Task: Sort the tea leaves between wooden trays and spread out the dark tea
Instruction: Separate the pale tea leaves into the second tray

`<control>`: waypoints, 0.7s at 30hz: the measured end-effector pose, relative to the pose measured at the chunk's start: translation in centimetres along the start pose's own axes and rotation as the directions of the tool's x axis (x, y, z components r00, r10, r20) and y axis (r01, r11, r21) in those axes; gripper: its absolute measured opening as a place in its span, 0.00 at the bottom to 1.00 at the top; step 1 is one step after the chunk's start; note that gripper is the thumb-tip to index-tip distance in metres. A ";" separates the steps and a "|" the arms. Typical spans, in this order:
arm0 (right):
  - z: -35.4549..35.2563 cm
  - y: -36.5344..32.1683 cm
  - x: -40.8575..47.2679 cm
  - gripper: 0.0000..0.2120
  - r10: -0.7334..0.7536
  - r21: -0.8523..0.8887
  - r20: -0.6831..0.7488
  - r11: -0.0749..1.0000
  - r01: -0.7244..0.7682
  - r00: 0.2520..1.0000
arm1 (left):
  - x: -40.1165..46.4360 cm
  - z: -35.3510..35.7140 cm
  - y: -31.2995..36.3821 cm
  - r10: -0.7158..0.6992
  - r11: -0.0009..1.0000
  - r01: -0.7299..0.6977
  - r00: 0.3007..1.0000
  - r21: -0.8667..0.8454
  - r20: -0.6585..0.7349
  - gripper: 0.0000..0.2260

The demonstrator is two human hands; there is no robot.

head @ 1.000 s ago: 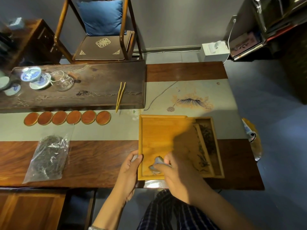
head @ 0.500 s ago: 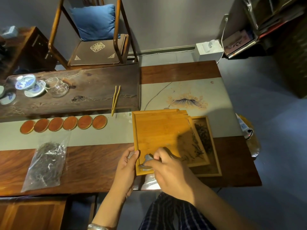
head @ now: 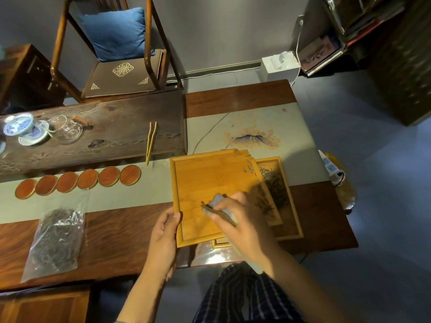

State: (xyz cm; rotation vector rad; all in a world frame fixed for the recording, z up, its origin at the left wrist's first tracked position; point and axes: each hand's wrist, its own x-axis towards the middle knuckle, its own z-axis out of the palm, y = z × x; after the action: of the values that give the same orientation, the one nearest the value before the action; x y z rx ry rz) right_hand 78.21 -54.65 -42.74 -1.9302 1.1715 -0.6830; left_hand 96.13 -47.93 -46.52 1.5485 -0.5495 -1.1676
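A light wooden tray lies tilted on top of a second wooden tray at the table's near edge. Dark tea leaves lie along the upper tray's right side and in the lower tray beside it. My left hand grips the upper tray's near left rim. My right hand is over the upper tray and holds a small grey brush-like tool whose tip rests on the tray floor. A clear bag of dark tea lies on the table at the left.
A row of round wooden coasters sits left of the trays. Wooden tongs lie on a dark tea board with a blue-and-white lidded cup and a glass pitcher. A chair stands behind.
The upper tray has swung so that its right side lies over the lower tray, with more leaves gathered at that side. My right hand with the tool has moved up the tray floor.
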 end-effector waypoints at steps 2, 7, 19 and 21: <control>1.5 -1.6 -0.1 0.10 -0.048 -0.006 0.001 0.999 0.048 0.999 | -0.2 0.3 0.1 0.011 1.000 -0.011 1.000 -0.002 0.005 0.10; 1.8 -1.6 -1.0 0.10 -0.027 -0.130 0.064 0.991 0.035 0.998 | -0.6 0.5 0.3 0.038 0.999 -0.038 0.999 0.030 -0.009 0.10; -4.1 4.9 -2.6 0.09 0.203 -0.038 -0.146 0.977 -0.210 0.968 | -0.1 -1.2 -0.2 -0.009 0.994 0.014 0.999 0.112 -0.044 0.12; -3.7 4.7 -3.2 0.07 0.160 0.026 -0.094 0.987 -0.159 0.983 | 0.0 -1.6 0.0 -0.015 0.992 0.022 0.998 0.123 -0.054 0.11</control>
State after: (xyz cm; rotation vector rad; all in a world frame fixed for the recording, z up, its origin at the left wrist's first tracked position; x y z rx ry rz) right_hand 71.69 -54.36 -44.72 -1.7826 1.3584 -0.7031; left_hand 97.51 -47.19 -46.64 1.6884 -0.5830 -1.1211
